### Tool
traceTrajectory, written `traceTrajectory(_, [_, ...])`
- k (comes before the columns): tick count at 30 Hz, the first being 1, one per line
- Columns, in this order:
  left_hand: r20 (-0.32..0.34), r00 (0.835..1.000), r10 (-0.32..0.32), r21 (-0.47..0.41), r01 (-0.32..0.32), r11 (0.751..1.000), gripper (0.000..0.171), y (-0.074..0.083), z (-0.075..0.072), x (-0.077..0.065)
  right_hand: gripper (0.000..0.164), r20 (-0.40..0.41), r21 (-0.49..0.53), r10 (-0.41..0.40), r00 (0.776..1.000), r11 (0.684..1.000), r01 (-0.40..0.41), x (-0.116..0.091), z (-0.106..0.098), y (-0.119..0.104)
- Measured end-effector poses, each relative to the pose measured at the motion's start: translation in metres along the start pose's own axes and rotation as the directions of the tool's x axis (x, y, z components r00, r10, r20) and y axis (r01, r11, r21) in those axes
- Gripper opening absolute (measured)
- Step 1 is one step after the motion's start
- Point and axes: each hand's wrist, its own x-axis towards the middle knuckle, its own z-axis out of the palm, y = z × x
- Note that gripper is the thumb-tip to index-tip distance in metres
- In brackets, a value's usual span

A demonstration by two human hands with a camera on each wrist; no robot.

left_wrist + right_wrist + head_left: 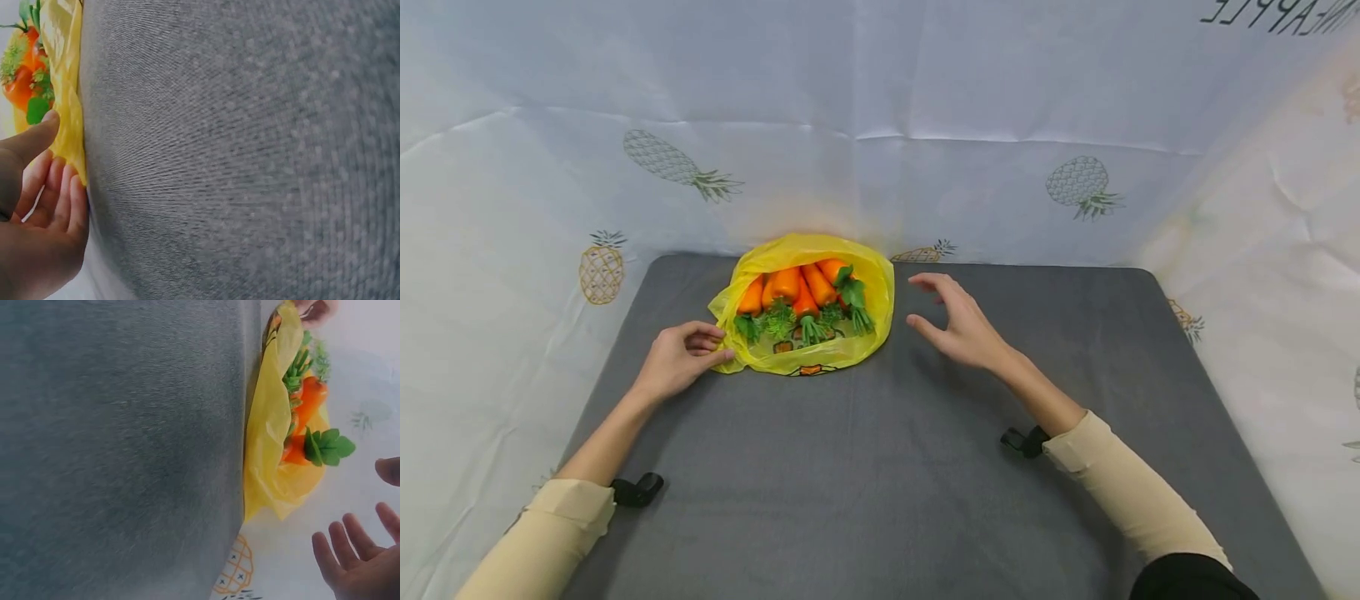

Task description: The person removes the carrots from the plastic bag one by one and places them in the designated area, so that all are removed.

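Observation:
A yellow plastic bag (881,312) lies at the far side of the table, its mouth spread wide. Several orange carrots (786,285) with green leafy tops are inside, tops toward the near rim. At the bag's left corner, my left hand (673,360) pinches the plastic between thumb and fingers. The left wrist view shows the thumb over the yellow film (70,134) and the other fingers bent along its edge. My right hand (961,327) hovers to the right of the bag, apart from it, holding nothing, with thumb and fingers spread.
A grey cloth-covered table (850,483) stretches from the bag toward me. Behind it hangs a white curtain (887,92) printed with pineapples, which also runs along the left and right sides. Dark wrist straps (638,490) sit beside both beige sleeves.

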Motion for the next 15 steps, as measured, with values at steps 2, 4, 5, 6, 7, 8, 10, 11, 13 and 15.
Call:
traceTrajectory(2, [0.005, 1.000, -0.014, -0.019, 0.015, 1.000, 0.037, -0.002, 0.000, 0.000, 0.057, 0.012, 0.038, 0.003, 1.000, 0.999, -0.004, 0.006, 0.003, 0.000])
traceTrajectory(4, [0.013, 1.000, -0.025, -0.039, 0.025, 0.999, 0.037, -0.004, 0.000, -0.001, 0.056, 0.024, 0.074, 0.010, 1.000, 0.997, -0.012, 0.012, 0.006, 0.000])
traceTrajectory(5, [0.016, 0.999, -0.031, -0.048, 0.032, 0.998, 0.037, -0.005, 0.000, -0.001, 0.055, 0.030, 0.089, 0.017, 0.999, 0.996, -0.019, 0.015, 0.008, 0.000])
traceTrajectory(6, [0.019, 0.999, -0.037, -0.058, 0.038, 0.998, 0.037, -0.005, 0.001, -0.001, 0.054, 0.035, 0.103, 0.020, 0.999, 0.994, -0.024, 0.018, 0.010, 0.000])
traceTrajectory(7, [0.020, 0.999, -0.043, -0.064, 0.044, 0.997, 0.037, -0.005, 0.001, -0.001, 0.053, 0.040, 0.115, 0.022, 0.999, 0.993, -0.026, 0.022, 0.012, 0.000])
traceTrajectory(8, [0.020, 0.999, -0.047, -0.068, 0.049, 0.997, 0.037, -0.006, 0.002, -0.002, 0.053, 0.045, 0.128, 0.024, 0.999, 0.991, -0.029, 0.025, 0.013, 0.000])
traceTrajectory(10, [0.019, 0.998, -0.061, -0.076, 0.062, 0.995, 0.038, -0.006, 0.003, -0.002, 0.052, 0.049, 0.151, 0.026, 0.998, 0.988, -0.033, 0.033, 0.016, -0.001])
traceTrajectory(11, [0.017, 0.997, -0.070, -0.078, 0.071, 0.994, 0.039, -0.006, 0.004, -0.002, 0.051, 0.051, 0.165, 0.027, 0.998, 0.986, -0.035, 0.037, 0.018, -0.002])
traceTrajectory(13, [0.016, 0.996, -0.089, -0.079, 0.090, 0.993, 0.040, -0.006, 0.005, -0.002, 0.050, 0.054, 0.188, 0.032, 0.998, 0.981, -0.041, 0.045, 0.020, -0.003])
traceTrajectory(15, [0.021, 0.994, -0.111, -0.081, 0.112, 0.990, 0.042, -0.005, 0.005, -0.001, 0.048, 0.057, 0.212, 0.047, 0.997, 0.976, -0.058, 0.054, 0.023, -0.005])
